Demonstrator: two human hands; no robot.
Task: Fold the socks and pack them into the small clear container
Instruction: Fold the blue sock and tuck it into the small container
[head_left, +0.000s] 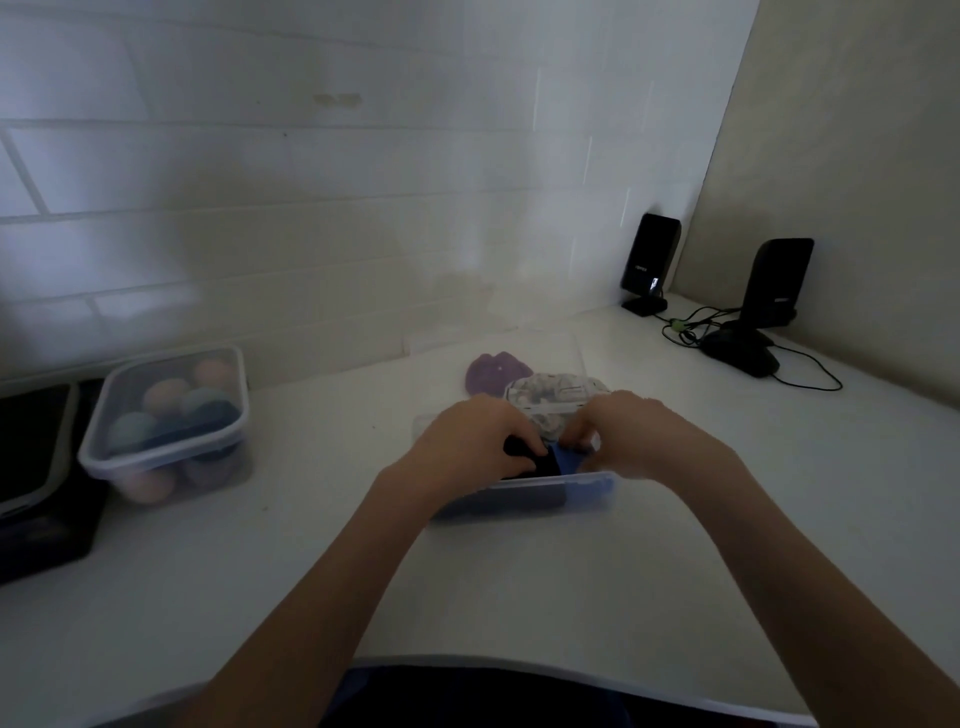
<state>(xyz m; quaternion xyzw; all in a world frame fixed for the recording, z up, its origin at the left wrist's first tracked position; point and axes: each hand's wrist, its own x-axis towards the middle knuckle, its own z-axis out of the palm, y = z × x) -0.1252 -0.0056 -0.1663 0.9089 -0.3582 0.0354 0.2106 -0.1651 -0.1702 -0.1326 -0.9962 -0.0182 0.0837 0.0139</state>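
A small clear container (524, 496) sits on the white counter in the middle of the view. Both my hands reach down into it from above. My left hand (470, 441) presses on a black folded sock (537, 465) inside. Right beside it lies a blue sock (569, 460), which my right hand (641, 434) grips. Just behind the container lie a patterned white sock bundle (550, 395) and a purple sock (496, 371). My fingers hide most of the container's inside.
A lidded clear box (166, 421) of coloured balled socks stands at the left, next to a black device (36, 478). At the back right corner are two black speakers (649, 262), a mouse (740, 351) and cables. The tiled wall runs close behind.
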